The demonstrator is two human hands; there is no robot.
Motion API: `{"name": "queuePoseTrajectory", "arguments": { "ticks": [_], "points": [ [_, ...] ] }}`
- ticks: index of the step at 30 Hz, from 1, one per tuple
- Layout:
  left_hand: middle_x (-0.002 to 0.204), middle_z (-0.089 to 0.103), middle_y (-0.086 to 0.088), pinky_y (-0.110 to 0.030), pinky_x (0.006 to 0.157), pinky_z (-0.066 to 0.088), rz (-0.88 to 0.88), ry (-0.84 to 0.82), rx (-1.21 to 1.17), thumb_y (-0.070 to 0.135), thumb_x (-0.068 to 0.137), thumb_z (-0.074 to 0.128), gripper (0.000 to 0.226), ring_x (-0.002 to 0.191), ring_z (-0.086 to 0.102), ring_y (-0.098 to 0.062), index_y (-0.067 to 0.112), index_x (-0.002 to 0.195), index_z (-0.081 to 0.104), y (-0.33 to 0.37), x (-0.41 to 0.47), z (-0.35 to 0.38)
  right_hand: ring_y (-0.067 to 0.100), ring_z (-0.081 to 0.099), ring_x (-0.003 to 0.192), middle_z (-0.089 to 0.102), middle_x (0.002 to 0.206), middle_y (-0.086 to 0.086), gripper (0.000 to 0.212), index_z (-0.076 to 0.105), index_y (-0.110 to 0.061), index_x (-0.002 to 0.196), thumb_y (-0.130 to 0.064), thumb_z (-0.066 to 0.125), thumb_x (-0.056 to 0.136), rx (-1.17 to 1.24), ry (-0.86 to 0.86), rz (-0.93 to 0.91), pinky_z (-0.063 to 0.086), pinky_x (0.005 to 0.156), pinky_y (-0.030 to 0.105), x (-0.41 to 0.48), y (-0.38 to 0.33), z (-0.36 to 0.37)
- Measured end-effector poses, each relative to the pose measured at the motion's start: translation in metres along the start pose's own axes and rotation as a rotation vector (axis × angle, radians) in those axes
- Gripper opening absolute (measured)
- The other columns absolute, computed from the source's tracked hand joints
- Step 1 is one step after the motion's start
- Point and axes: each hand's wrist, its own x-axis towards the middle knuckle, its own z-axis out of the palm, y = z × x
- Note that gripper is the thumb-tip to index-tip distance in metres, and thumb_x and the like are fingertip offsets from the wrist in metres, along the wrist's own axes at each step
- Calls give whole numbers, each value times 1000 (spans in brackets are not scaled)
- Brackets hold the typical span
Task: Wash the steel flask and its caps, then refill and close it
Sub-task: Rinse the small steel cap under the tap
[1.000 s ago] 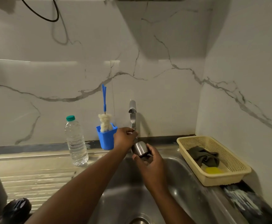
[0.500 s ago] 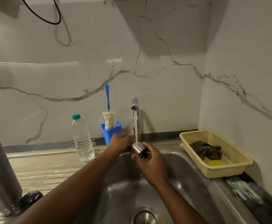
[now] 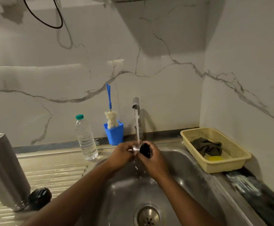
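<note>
You have the cap (image 3: 144,150) under the tap (image 3: 136,103), over the sink (image 3: 190,168), with its dark inside turned towards you and the stream (image 3: 137,126) landing on its upper edge. Your left hand (image 3: 121,154) curls its fingers onto the cap's left side, and your right hand (image 3: 155,160) wraps it from the right and below, so both hands grip it between them. It looks small, light and rigid. With water running over it, the smooth steel outside is likely to be slippery, so hold it by the side wall and rim with fingers on opposite sides, not by the wet top. The flask (image 3: 1,168) stands upright on the drainboard, well to the left of the sink. It is tall and smooth-walled, and probably much heavier once filled, so take it round the middle of the body with a full hand. By count there is one flask and two caps: the one in your hands and a black cap (image 3: 39,197) lying just beside the flask's base. There is also one plastic bottle (image 3: 85,137), one blue cup (image 3: 114,134) holding one brush (image 3: 111,119), and one basket (image 3: 230,162) holding one cloth (image 3: 206,146) and one yellow sponge (image 3: 215,158).
</note>
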Motion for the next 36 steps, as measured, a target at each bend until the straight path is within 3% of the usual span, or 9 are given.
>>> {"name": "queuePoseTrajectory", "arguments": {
  "ticks": [4,8,10,14,17,20,26,30,36],
  "points": [
    [115,76,13,-34,98,60,134,38,240,3,79,82,61,111,71,-6,33,130,68,-17,-7,-1,5,56,124,60,138,-13,72,50,-30,150,-49,79,87,-15,-61,7,48,105,26,-1,0,5],
    [115,77,11,-41,99,60,164,150,222,17,82,88,51,110,73,-8,25,129,70,-21,-13,0,-3,61,110,62,127,-18,66,53,-33,143,-47,81,86,106,-89,60,53,92,19,-1,-3,4],
    [111,79,9,-41,98,60,137,155,185,18,87,84,41,105,75,-9,24,126,72,-21,-16,2,5,68,111,69,128,-11,58,61,-31,136,-44,83,85,170,-89,102,58,93,25,3,1,3],
    [106,81,1,-48,96,62,60,188,29,12,93,77,28,101,78,-17,22,120,73,-23,-23,10,14,72,111,72,126,-3,64,58,-32,140,-42,86,82,298,-191,205,60,95,34,3,3,5],
    [109,81,3,-38,96,61,58,168,34,10,91,79,34,104,77,-13,22,122,73,-25,-26,11,17,70,111,67,130,-2,69,52,-30,142,-32,87,83,288,-125,232,61,93,36,1,3,3],
    [104,81,5,-37,97,61,-31,204,10,5,87,82,35,100,76,-7,25,114,71,-31,-26,6,10,67,107,69,124,-4,59,58,-27,133,-33,87,82,124,26,160,58,84,25,2,4,-1],
    [96,81,-4,-46,93,63,-200,355,-125,-11,93,64,34,100,76,-31,19,103,76,-42,-30,-7,5,63,107,68,117,-13,66,63,-26,129,-23,95,72,-4,-122,134,51,77,13,2,5,-2],
    [103,79,-13,-49,95,60,-192,341,-183,-13,93,62,31,100,75,-36,11,107,76,-37,-31,-5,13,72,107,75,117,-4,70,67,-22,130,-34,96,67,22,-156,202,63,90,33,3,11,2],
    [96,81,-7,-42,91,61,-174,288,-190,-9,97,60,30,94,76,-25,15,105,76,-21,-33,1,23,78,93,79,104,10,39,74,-14,116,-44,76,91,259,-167,370,64,74,32,2,0,-5]
  ]
}}
